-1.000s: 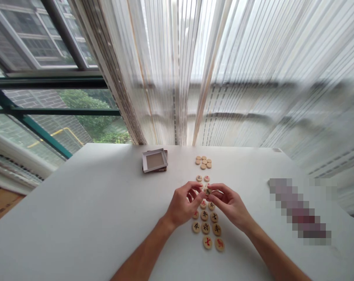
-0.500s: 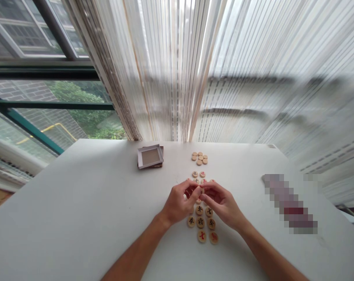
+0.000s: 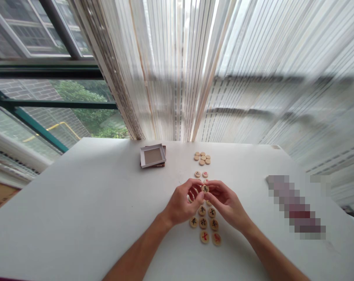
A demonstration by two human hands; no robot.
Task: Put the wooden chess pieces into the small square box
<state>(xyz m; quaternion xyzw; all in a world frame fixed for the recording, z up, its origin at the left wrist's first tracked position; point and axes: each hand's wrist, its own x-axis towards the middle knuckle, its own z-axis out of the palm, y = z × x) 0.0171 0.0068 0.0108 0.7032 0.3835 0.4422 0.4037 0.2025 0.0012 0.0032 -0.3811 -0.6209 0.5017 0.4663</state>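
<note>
Between the fingertips of both hands I hold a round wooden Chinese chess piece (image 3: 205,189), its face with a black character turned toward me. My left hand (image 3: 186,200) pinches it from the left, and my right hand (image 3: 223,201) from the right. Beneath and around the hands lie face-up chess pieces in rough rows. Nearest me are a piece with a red character (image 3: 204,237) and another red one (image 3: 216,238). Above them sits a black-lettered piece (image 3: 203,223) among others. My hands hide part of the middle rows.
Several blank-side-up pieces (image 3: 203,158) cluster near the back of the white table (image 3: 92,203). An open shallow box (image 3: 153,155) stands at the back left. A blurred-out long object (image 3: 295,207) lies on the right. A striped curtain (image 3: 177,78) hangs behind the table.
The chess piece in my fingers has turned so its black character now faces me. My hands stay close together, and the view has shifted slightly.
</note>
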